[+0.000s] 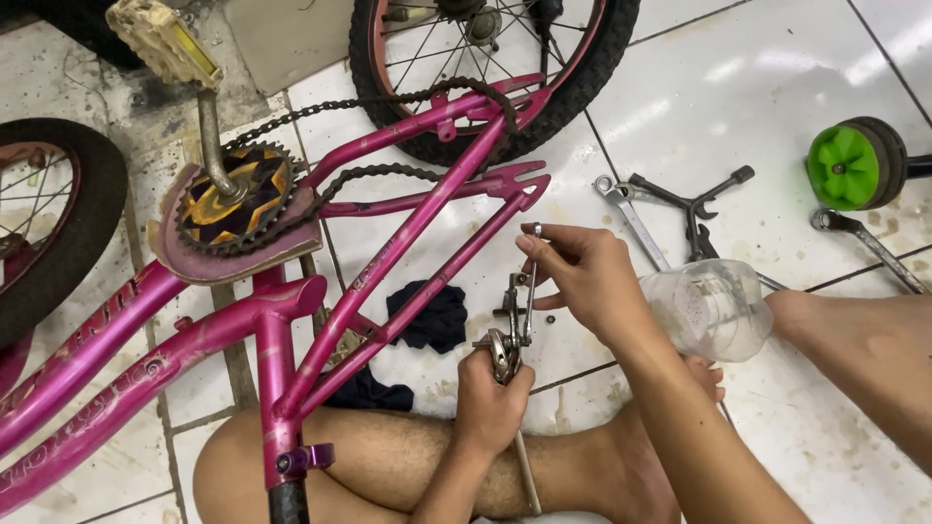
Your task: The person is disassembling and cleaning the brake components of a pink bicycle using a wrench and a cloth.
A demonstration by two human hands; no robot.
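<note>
I hold the brake caliper (pixel 507 340) between both hands: left hand (pixel 490 388) clamps its base, right hand (pixel 582 277) pinches the upper arm. Adjustment step, I judge; next needs the wrench (pixel 626 209) beyond my right hand.

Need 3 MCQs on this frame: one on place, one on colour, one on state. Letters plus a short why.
1. Where does the green training wheel lie?
A. upper right floor
B. under the frame
C. on the leg

2. What colour is the bicycle frame?
A. blue
B. pink
C. black

3. What state is the chain in?
A. removed, on the floor
B. coiled in the jar
C. hanging loose on the chainring

A: it rests on the tiles at upper right.
B: every tube is pink.
C: it sags slack from the chainring over the stays.
</note>
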